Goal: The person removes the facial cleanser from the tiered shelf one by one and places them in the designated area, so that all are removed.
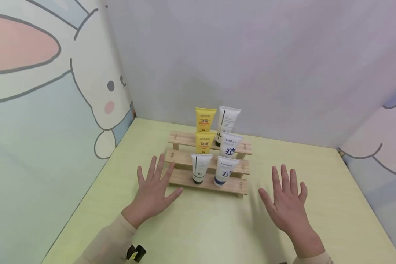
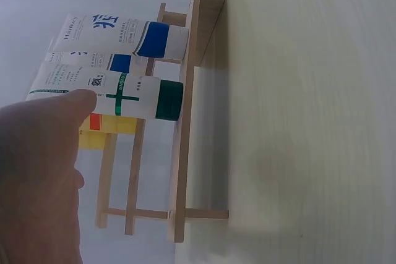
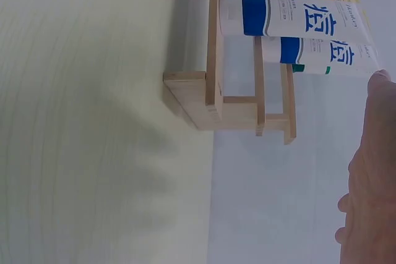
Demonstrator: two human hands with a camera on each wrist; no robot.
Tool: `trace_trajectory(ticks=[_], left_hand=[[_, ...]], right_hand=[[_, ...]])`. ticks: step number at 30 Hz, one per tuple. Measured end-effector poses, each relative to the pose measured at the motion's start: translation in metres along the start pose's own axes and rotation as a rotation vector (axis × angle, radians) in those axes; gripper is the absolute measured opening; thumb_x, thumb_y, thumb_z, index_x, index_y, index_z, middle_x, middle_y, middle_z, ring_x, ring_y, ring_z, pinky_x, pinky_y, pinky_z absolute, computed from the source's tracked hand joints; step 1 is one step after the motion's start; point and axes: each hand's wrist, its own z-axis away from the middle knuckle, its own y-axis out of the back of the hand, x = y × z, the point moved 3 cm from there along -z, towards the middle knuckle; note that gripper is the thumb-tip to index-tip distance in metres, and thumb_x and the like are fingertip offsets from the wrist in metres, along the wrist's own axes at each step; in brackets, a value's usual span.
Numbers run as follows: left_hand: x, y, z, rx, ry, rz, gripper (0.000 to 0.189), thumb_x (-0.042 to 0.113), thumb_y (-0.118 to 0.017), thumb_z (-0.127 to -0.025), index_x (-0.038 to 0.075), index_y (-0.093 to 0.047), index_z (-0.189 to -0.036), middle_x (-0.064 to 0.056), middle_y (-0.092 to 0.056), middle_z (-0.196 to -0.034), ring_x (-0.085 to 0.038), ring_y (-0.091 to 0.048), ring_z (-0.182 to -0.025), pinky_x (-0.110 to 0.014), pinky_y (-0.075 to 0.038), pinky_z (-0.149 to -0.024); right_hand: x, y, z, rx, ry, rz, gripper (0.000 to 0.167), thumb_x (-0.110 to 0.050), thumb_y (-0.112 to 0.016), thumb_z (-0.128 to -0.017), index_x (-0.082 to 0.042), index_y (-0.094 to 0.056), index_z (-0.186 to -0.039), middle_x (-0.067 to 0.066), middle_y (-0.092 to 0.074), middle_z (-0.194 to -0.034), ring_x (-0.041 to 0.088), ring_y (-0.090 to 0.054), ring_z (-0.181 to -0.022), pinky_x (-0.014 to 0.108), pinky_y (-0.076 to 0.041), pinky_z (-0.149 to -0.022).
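Observation:
A three-tier wooden rack point(image 1: 204, 180) holds several squeeze tubes, standing upright on their caps. On the bottom tier are a white tube with a green cap point(image 1: 200, 168) and a white-and-blue tube point(image 1: 225, 171). The middle tier bears a yellow tube point(image 1: 204, 142) and another white-and-blue tube point(image 1: 230, 144). At the top stand a second yellow tube point(image 1: 205, 119) and a taller white-and-green tube point(image 1: 227, 121). My left hand point(image 1: 151, 196), fingers spread, is at the rack's left front, holding nothing. To the right of the rack, my right hand point(image 1: 288, 207) is likewise spread, touching no tube.
The rack stands on a pale yellow-green table point(image 1: 198, 227), near a plain light back wall point(image 1: 250, 66). A side panel with a cartoon rabbit point(image 1: 99, 91) rises at the left, and another printed panel point(image 1: 376, 146) at the right. A small black object point(image 1: 136, 253) shows by the left sleeve.

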Motion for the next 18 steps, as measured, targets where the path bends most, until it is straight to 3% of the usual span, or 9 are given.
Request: trace_trajectory(ticks=[7, 18], left_hand=[[0.002, -0.012, 0.005, -0.014, -0.021, -0.004, 0.083, 0.056, -0.061, -0.098, 0.009, -0.038, -0.163, -0.024, -0.010, -0.175, -0.049, -0.007, -0.161, -0.085, -0.004, -0.115], [0.005, -0.047, 0.014, -0.074, -0.060, -0.041, 0.083, 0.059, -0.061, -0.099, 0.011, -0.038, -0.163, -0.023, -0.012, -0.175, -0.047, -0.009, -0.161, -0.084, -0.008, -0.115]], right_hand=[[-0.001, -0.002, 0.000, 0.005, 0.005, -0.001, 0.084, -0.054, -0.042, -0.109, -0.010, -0.003, -0.169, 0.021, 0.003, -0.176, 0.045, 0.013, -0.162, 0.079, 0.000, -0.115], [0.001, -0.003, 0.002, -0.002, -0.003, 0.005, 0.084, -0.054, -0.042, -0.109, -0.009, -0.003, -0.169, 0.022, 0.001, -0.176, 0.045, 0.013, -0.162, 0.078, 0.000, -0.115]])
